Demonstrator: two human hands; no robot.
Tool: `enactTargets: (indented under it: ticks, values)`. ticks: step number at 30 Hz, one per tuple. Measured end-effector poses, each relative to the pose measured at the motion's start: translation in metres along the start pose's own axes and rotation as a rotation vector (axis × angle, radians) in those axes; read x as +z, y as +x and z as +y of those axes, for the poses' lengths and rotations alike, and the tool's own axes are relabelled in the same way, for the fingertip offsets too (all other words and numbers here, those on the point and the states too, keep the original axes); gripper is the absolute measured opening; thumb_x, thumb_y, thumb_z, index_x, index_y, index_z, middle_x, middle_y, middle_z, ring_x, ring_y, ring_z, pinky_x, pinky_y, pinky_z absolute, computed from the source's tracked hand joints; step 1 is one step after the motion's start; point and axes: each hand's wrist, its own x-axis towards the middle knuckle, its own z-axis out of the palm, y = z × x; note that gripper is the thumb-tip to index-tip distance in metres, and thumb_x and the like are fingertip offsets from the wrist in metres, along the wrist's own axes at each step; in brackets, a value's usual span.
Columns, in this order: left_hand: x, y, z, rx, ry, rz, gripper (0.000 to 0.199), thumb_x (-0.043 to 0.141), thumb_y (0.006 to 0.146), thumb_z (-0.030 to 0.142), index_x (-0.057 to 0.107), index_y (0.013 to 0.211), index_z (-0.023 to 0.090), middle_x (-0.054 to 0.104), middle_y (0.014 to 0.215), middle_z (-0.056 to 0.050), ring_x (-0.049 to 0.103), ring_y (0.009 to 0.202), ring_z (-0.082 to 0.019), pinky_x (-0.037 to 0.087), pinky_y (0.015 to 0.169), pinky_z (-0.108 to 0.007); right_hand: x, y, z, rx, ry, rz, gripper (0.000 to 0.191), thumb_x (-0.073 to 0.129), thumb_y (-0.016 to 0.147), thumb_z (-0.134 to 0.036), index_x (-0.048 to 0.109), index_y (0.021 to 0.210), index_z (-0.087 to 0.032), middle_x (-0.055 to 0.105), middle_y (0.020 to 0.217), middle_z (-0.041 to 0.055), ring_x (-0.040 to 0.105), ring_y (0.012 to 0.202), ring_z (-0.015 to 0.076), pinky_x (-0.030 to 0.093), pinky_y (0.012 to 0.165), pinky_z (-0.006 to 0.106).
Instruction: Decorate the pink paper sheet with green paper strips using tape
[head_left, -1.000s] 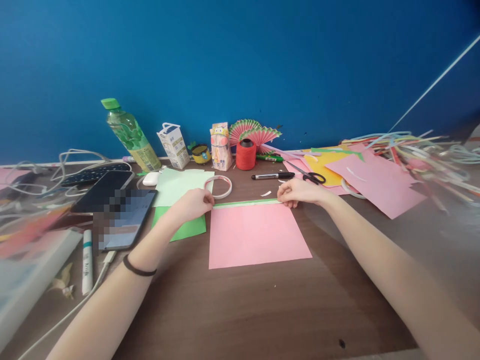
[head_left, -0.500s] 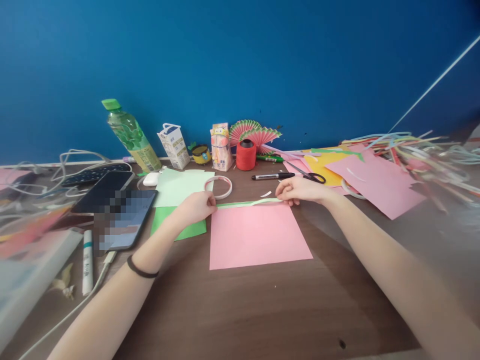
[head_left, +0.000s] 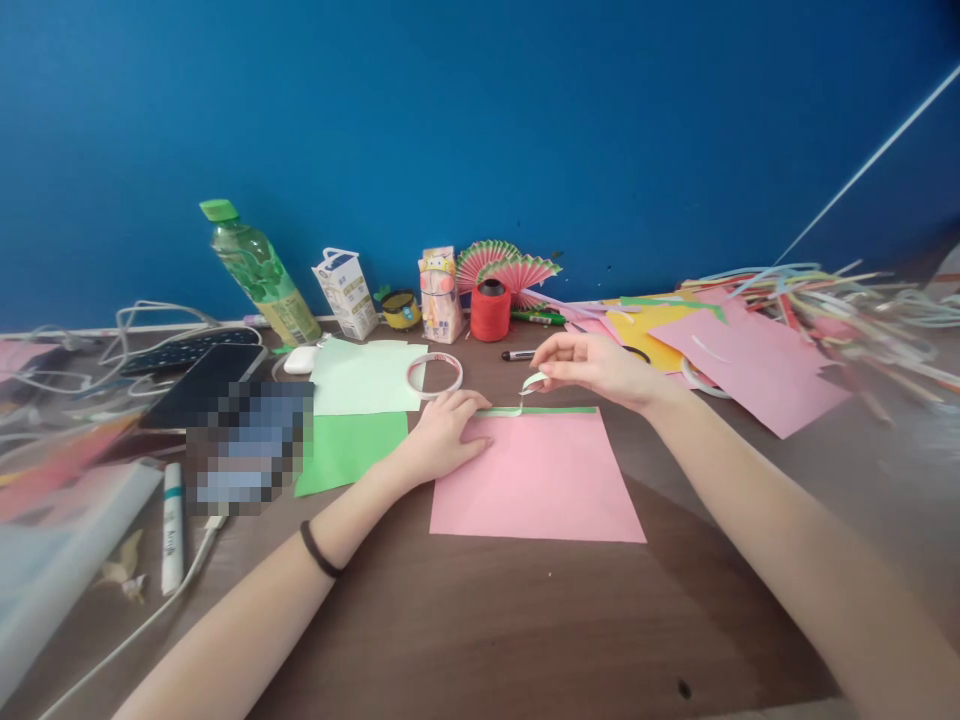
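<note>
A sheet of pink paper (head_left: 536, 480) with a narrow green far edge (head_left: 574, 409) lies on the brown table. My left hand (head_left: 450, 435) rests flat over its far left corner, fingers stretched out. Along the green edge runs a thin strip of white tape (head_left: 532, 383); its right part is lifted and curls up off the sheet. My right hand (head_left: 577, 365) pinches that raised end between thumb and fingers, a little above the paper. Just beyond my left hand is a roll of white tape (head_left: 459, 377). Behind my right hand a black marker (head_left: 516, 355) is partly hidden.
Pale green paper (head_left: 360, 375) and bright green paper (head_left: 349, 450) lie left, near a phone (head_left: 251, 450). At the back stand a tilted green bottle (head_left: 259, 270), cartons and a red thread spool (head_left: 490, 312). Pink sheets (head_left: 757, 360) and loose strips spread over the right side.
My left hand has gone from pinching the left end to lying flat on the sheet. My right hand has moved slightly left and up, raising the strip's end. The pink paper has turned slightly.
</note>
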Motion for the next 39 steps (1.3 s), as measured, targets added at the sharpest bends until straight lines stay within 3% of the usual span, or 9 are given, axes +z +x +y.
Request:
enactTargets:
  ticks: [7,11,16,20,25,29,32,35,39]
  values:
    - [0.004,-0.001,-0.001,-0.068,0.029,0.012,0.041,0.055,0.074,0.033,0.049,0.112,0.018,0.05,0.123,-0.007,0.04,0.114,-0.026,0.029,0.098,-0.042,0.0,-0.004,-0.009,-0.187,0.151,0.128,0.021,0.063,0.071,-0.034,0.055,0.084,-0.019,0.062,0.082,0.0018,0.063,0.079,0.0149,0.048,0.082,0.032]
    - [0.004,0.0,0.001,-0.121,-0.013,0.013,0.039,0.058,0.072,0.031,0.05,0.108,0.018,0.051,0.122,-0.007,0.041,0.112,-0.027,0.03,0.097,-0.043,-0.002,-0.003,-0.006,-0.262,0.341,0.132,0.019,0.067,0.069,-0.03,0.056,0.081,-0.02,0.058,0.074,-0.0016,0.063,0.075,0.0137,0.049,0.084,0.034]
    - [-0.01,0.002,-0.002,-0.141,-0.172,0.015,0.031,0.061,0.069,0.033,0.055,0.095,0.016,0.057,0.102,-0.007,0.05,0.097,-0.023,0.038,0.089,-0.037,-0.003,0.001,0.001,-0.303,0.421,0.082,0.014,0.069,0.069,-0.025,0.061,0.079,-0.019,0.059,0.07,-0.0025,0.064,0.071,0.0132,0.049,0.084,0.036]
    - [-0.028,0.003,-0.008,-0.212,-0.382,-0.053,0.025,0.044,0.081,0.036,0.057,0.089,0.017,0.059,0.091,-0.004,0.055,0.084,-0.017,0.043,0.079,-0.03,-0.004,0.001,0.002,-0.236,0.425,0.06,0.016,0.071,0.067,-0.026,0.061,0.077,-0.018,0.06,0.066,-0.0028,0.065,0.069,0.0145,0.049,0.086,0.038]
    - [-0.042,0.003,-0.015,-0.265,-0.293,-0.096,0.018,0.045,0.079,0.029,0.058,0.083,0.018,0.062,0.082,-0.001,0.055,0.079,-0.016,0.041,0.077,-0.028,-0.009,0.002,0.005,-0.19,0.429,0.046,0.016,0.071,0.067,-0.025,0.061,0.077,-0.018,0.06,0.062,-0.0038,0.064,0.064,0.0129,0.05,0.083,0.037]
    - [-0.046,0.002,-0.023,-0.237,-0.29,-0.138,0.022,0.044,0.08,0.035,0.057,0.084,0.018,0.062,0.081,0.0,0.055,0.076,-0.016,0.041,0.072,-0.027,-0.013,0.006,0.018,-0.141,0.451,0.051,0.018,0.07,0.068,-0.023,0.059,0.08,-0.017,0.062,0.066,-0.0018,0.066,0.066,0.0144,0.053,0.067,0.029]
    - [-0.05,0.001,-0.029,-0.236,-0.288,-0.175,0.025,0.045,0.079,0.038,0.057,0.087,0.018,0.061,0.081,-0.001,0.054,0.075,-0.016,0.041,0.07,-0.027,-0.014,0.01,0.032,-0.043,0.462,-0.032,0.02,0.069,0.068,-0.023,0.058,0.083,-0.017,0.061,0.062,-0.0019,0.066,0.063,0.0149,0.053,0.057,0.025]
    - [-0.054,0.0,-0.034,-0.233,-0.277,-0.258,0.027,0.046,0.078,0.036,0.059,0.092,0.018,0.063,0.085,-0.001,0.055,0.079,-0.017,0.041,0.073,-0.026,-0.014,0.012,0.045,0.085,0.388,-0.157,0.019,0.067,0.071,-0.024,0.056,0.084,-0.016,0.061,0.064,-0.0003,0.068,0.069,0.0182,0.054,0.062,0.027]
    - [-0.06,-0.002,-0.037,-0.241,-0.228,-0.312,0.031,0.047,0.077,0.032,0.061,0.101,0.019,0.064,0.094,-0.001,0.056,0.083,-0.017,0.04,0.076,-0.025,-0.013,0.014,0.052,0.18,0.244,-0.179,0.018,0.066,0.073,-0.024,0.056,0.085,-0.016,0.062,0.073,0.0015,0.069,0.075,0.0198,0.056,0.066,0.027]
